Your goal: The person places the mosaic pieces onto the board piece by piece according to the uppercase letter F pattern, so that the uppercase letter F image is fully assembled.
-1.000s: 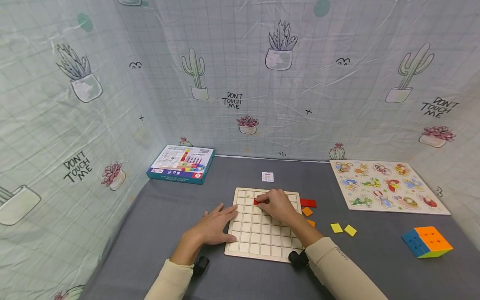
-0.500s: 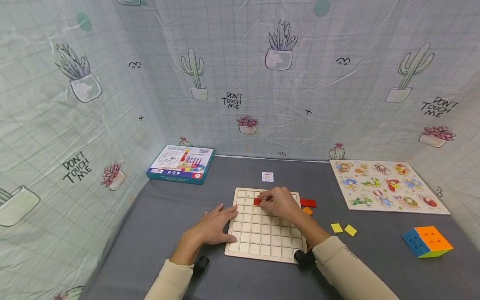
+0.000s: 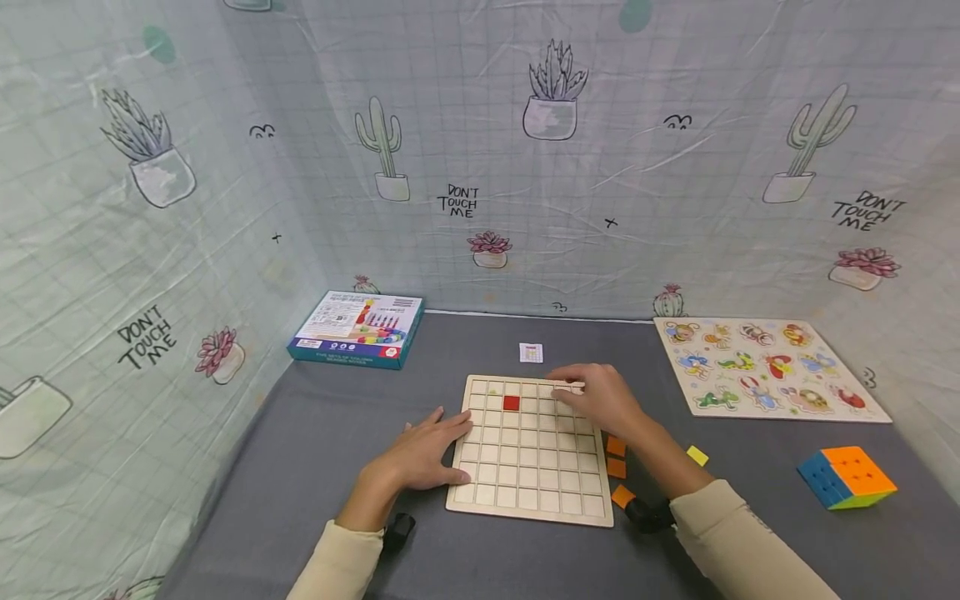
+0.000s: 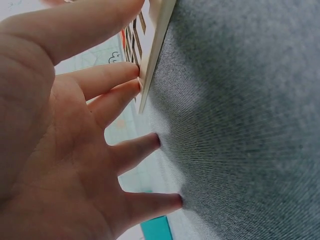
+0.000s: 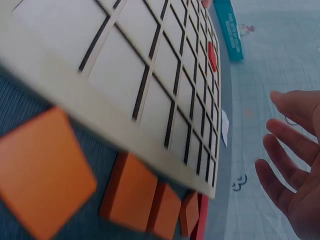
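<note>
A square wooden grid board (image 3: 528, 457) lies on the cloth in front of me. One red square tile (image 3: 511, 403) sits in a cell near its far edge, left of centre. My left hand (image 3: 424, 451) is spread flat at the board's left side. Its thumb and index fingertips touch the edge (image 4: 147, 60), while other fingertips rest on the cloth. Over the far right corner hovers my right hand (image 3: 600, 400), fingers loosely bent, nothing between them. Orange tiles (image 3: 616, 468) lie along the board's right edge, and a red strip (image 5: 202, 217) shows past them in the right wrist view.
A yellow tile (image 3: 697, 455) lies right of my right forearm. Farther right are a puzzle cube (image 3: 847, 477) and an insect peg puzzle (image 3: 772, 367). A boxed toy (image 3: 356, 329) stands back left, with a small printed card (image 3: 531, 352) behind the board. Patterned curtains enclose the table.
My right hand has let go of the red tile and moved right, toward the board's far right corner. The tile stays in its cell. My left hand keeps its place.
</note>
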`<state>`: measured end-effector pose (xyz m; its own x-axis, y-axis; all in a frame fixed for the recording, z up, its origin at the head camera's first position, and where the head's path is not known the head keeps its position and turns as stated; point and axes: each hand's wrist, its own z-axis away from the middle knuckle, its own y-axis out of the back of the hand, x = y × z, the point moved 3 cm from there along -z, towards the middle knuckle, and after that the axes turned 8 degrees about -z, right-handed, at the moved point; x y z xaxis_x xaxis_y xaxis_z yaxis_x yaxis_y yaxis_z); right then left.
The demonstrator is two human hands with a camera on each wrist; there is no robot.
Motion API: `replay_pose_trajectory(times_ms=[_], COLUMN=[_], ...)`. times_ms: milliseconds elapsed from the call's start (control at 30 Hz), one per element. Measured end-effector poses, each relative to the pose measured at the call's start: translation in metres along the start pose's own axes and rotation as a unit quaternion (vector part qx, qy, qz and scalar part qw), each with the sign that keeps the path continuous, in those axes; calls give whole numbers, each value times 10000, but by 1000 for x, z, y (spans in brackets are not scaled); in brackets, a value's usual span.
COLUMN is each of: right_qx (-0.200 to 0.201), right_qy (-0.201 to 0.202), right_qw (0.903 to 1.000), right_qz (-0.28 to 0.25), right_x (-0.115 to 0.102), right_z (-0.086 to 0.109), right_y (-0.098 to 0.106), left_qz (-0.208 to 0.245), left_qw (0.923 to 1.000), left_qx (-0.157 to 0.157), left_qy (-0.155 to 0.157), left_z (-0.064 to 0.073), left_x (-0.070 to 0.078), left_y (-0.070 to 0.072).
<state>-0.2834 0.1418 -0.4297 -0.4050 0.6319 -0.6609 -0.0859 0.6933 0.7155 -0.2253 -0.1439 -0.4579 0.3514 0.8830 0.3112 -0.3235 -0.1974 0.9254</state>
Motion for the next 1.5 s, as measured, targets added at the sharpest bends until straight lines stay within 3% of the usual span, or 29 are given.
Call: replay_pose_trajectory(times_ms=[500,1000,1500], right_qx=[124,-468,-385], right_qy=[-174,-671,-953], right_qw=[9989,9932,9910], right_qz=[422,828,856], right_x=[48,81,88], right_z=[28,33,32], right_y=[38,36,32], left_qz=[65,36,37], left_qw=[10000,10000,9999], left_qx=[-46,-79,-119], left_qy=[34,-3,-53], left_z=[-1,-2,-2], left_x=[-3,-3,-5], left_y=[-4,-3,-4])
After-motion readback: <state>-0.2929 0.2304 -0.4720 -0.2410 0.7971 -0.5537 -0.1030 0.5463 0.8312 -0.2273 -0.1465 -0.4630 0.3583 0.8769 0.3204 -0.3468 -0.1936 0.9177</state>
